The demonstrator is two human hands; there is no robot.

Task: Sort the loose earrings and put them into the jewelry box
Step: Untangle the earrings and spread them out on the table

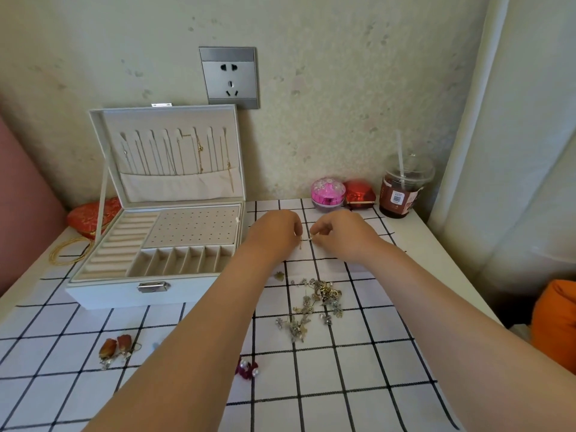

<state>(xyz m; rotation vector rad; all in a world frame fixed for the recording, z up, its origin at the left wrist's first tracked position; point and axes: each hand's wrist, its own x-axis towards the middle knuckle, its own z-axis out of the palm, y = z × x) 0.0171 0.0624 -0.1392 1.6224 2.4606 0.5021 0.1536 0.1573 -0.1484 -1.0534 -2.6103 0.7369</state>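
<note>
The white jewelry box (103, 296) stands open at the left, its lid leaning on the wall, with a perforated earring panel (193, 227) and empty slots inside. A heap of small silver and gold earrings (314, 302) lies on the checked cloth. Beyond the heap, my left hand (274, 233) and my right hand (339, 235) meet fingertip to fingertip, each pinching a tiny earring piece (307, 240). A pair of orange drop earrings (115, 349) lies at the front left. Dark red pearl earrings (247, 367) peek from under my left forearm.
Against the wall stand a pink round case (328, 193), a red case (360, 191) and a lidded drink cup with a straw (402, 190). A red pouch (90, 218) and gold bangles (70, 252) lie left of the box. An orange thing (554, 319) is off the table's right edge.
</note>
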